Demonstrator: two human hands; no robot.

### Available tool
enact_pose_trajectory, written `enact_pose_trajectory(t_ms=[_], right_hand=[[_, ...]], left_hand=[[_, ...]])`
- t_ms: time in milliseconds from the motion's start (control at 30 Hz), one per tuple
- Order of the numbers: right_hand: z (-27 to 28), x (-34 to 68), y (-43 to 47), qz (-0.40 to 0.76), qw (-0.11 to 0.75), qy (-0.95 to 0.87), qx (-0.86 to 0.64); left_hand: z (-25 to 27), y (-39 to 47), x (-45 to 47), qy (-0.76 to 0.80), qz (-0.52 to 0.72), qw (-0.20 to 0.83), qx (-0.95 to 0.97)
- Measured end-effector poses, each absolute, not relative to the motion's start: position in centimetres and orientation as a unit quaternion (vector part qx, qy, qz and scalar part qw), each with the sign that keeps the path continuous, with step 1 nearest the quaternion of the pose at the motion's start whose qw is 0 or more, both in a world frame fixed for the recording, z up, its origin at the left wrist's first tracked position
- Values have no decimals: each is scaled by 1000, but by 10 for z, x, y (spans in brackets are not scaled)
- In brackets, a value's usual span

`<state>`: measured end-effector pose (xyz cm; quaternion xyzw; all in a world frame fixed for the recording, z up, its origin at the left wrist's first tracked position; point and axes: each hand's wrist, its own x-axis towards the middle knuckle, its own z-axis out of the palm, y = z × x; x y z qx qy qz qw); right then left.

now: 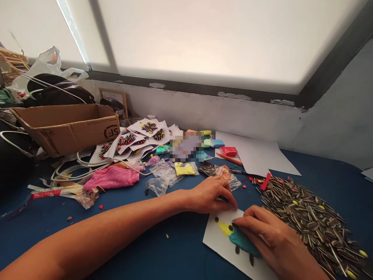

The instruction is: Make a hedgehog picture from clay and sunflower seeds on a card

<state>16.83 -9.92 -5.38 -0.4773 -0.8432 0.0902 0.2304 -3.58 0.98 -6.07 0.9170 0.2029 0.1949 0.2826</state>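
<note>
A white paper card (217, 237) lies tilted on the blue table. On it is a flat clay hedgehog (240, 240) with a yellow pointed snout, a teal body and dark nose, eye and feet. My right hand (271, 235) is closed over the hedgehog's upper side, fingertips pressed together at the teal clay behind the eye; the palm covers its rear. My left hand (211, 194) rests at the card's far edge with its fingers curled; whatever may be in them is hidden. Beside my right hand spreads a pile of striped sunflower seeds (309, 217).
A cardboard box (78, 132) stands at the back left. Finished seed-decorated cards (148, 127) are heaped near it. A pink cloth (112, 177), a white cable (62, 171), bagged yellow clay (185, 168), a red clay packet (229, 151) and white paper sheets (262, 153) lie around.
</note>
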Motion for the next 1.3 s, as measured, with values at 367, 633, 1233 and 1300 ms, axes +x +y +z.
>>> enact_pose_trajectory(t_ms=[367,633,1233,1300], right_hand=[[-55,166,-101,94,208,-847,-480],[-42,174,-98,33,216,-849,-481],[-48,215,-72,-132,152,-783,-589],[-47,213,-72,-141,167,-780,-586]], left_hand=[[-62,10,-36,200,202,290,914],[-66,10,-35,205,207,287,912],[-66,11,-34,198,213,285,913],[-65,11,-35,199,211,284,914]])
